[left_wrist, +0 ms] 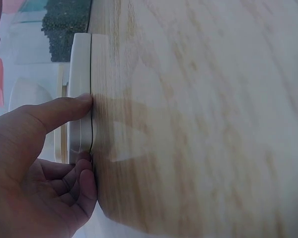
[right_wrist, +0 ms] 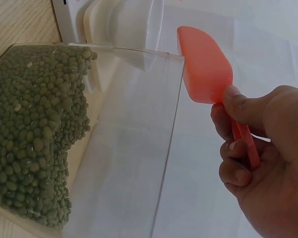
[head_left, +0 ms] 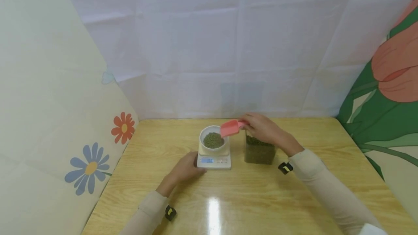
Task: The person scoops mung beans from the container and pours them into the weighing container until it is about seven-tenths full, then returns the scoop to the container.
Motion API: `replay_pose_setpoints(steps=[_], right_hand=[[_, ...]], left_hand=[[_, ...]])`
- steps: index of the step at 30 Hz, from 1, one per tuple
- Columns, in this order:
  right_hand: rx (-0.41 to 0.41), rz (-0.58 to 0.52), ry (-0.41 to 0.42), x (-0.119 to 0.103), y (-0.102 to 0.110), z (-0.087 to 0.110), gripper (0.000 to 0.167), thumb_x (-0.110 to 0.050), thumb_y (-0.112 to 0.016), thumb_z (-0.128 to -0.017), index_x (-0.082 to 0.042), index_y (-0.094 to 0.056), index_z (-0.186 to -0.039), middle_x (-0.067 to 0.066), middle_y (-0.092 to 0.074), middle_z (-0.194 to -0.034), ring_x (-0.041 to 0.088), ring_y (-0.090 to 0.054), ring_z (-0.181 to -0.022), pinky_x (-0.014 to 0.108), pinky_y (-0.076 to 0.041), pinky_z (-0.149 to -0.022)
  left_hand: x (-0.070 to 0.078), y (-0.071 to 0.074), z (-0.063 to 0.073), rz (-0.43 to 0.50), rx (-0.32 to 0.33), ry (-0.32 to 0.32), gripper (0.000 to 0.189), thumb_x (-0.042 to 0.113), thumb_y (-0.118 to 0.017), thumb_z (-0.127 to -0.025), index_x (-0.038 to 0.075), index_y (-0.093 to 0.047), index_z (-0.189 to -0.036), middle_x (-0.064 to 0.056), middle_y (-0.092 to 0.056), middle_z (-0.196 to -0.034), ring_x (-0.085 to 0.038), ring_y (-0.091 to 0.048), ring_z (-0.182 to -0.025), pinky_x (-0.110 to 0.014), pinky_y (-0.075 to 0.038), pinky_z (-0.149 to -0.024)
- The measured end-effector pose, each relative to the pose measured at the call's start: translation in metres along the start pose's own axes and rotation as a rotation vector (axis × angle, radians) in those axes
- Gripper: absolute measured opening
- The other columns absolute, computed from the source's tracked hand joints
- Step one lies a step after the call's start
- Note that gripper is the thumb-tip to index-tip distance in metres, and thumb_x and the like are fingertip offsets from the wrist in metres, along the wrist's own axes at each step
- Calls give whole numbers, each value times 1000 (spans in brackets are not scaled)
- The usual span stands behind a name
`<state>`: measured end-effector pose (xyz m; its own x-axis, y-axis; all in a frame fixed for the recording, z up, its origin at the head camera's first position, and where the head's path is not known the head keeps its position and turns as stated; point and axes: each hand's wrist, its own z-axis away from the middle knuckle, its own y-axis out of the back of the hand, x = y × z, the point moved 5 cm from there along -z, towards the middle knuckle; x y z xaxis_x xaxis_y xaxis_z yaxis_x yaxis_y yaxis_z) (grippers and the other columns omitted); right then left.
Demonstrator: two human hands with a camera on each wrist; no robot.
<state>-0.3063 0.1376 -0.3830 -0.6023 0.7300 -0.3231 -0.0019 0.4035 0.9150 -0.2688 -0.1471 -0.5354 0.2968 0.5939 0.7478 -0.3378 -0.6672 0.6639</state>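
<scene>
Both clamped: right fingers (right_wrist: 233,172) on curved plastic scoop (right_wrist: 204,64), left fingers (left_wrist: 87,184) on boxy scale (head_left: 213,165)

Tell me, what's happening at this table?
A person is working with two bare hands. The right hand holds a pink scoop by its handle, near the right side of a white bowl; no beans can be seen in the scoop. The bowl already has some green beans in it and sits on a small scale with a lit display. The left hand grips the scale's left side. To the right stands a clear container holding more beans.
</scene>
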Motion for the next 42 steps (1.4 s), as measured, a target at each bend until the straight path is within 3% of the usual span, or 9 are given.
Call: replay_pose_setpoints(steps=[16, 42], right_hand=[[40, -8, -66, 8, 18, 23, 30, -16, -70, -103, 0, -70, -128, 18, -74, -123, 36, -71, -113, 55, -59, -99], [75, 38, -97, 27, 45, 50, 26, -12, -72, -101, 3, -71, -122, 18, -75, -112, 35, -71, -102, 57, -61, -92]], left_hand=[[-3, -1, 1, 21, -9, 15, 46, 18, -86, -88, 16, -68, -131, 4, -74, -111, -11, -69, -98, -37, -60, -95], [-3, -1, 0, 14, -2, 23, 48, 18, -85, -88, 16, -68, -132, 4, -74, -112, -12, -69, -99, -40, -60, -96]])
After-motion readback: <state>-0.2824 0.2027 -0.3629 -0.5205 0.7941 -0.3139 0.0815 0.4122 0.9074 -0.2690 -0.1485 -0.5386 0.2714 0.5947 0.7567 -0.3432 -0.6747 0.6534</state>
